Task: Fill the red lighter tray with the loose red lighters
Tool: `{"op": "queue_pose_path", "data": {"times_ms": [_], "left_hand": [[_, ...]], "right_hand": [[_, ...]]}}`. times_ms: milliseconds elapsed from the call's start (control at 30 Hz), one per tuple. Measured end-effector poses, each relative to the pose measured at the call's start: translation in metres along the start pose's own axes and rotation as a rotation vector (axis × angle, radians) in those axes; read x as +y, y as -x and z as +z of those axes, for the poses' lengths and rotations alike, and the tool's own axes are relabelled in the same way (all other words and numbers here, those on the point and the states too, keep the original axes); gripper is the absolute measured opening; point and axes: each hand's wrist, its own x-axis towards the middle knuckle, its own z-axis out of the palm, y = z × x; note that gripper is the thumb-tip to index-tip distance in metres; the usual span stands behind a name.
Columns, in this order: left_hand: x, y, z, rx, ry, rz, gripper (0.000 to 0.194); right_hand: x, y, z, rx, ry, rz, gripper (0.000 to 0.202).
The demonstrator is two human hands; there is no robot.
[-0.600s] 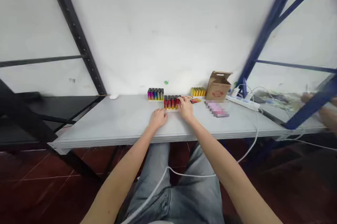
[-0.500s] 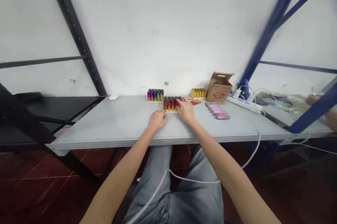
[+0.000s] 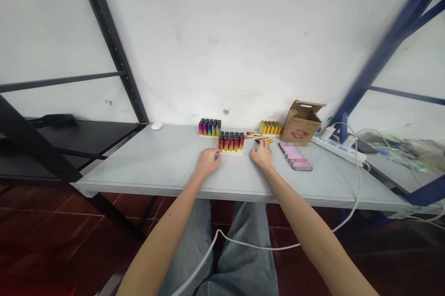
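The fingertips of the right hand (image 3: 262, 154) overlap the near side of some loose cylinders (image 3: 267, 139); whether it grips one cannot be told. The left hand (image 3: 207, 161) lies with bent fingers at the near left corner of a pale tray (image 3: 233, 152); a small dark thing shows at its fingertips, too unclear to name, and its grip cannot be told. Pixelation blurs a pink flat item (image 3: 295, 157) on the right.

The pale tray holds upright red-and-yellow cylinders (image 3: 231, 141) in rows, between the hands and slightly farther. Multicoloured cylinders (image 3: 210, 127) stand far left of it, yellow cylinders (image 3: 270, 127) far right. The open cardboard box (image 3: 299, 130) shows no clear contents.

Right of the box, a power strip (image 3: 339, 150) with plugs and cables lies across the worktop (image 3: 156, 161).
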Motion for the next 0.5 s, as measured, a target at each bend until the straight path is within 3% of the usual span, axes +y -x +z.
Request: {"op": "queue_pose_path", "data": {"times_ms": [267, 500], "left_hand": [[-0.003, 0.005, -0.002, 0.01, 0.044, 0.038, 0.028], [-0.004, 0.006, -0.002, 0.018, 0.035, 0.076, 0.029]], "right_hand": [[-0.007, 0.004, 0.002, -0.075, 0.12, -0.008, 0.062], [-0.016, 0.022, -0.012, -0.037, 0.143, -0.126, 0.042]]}}
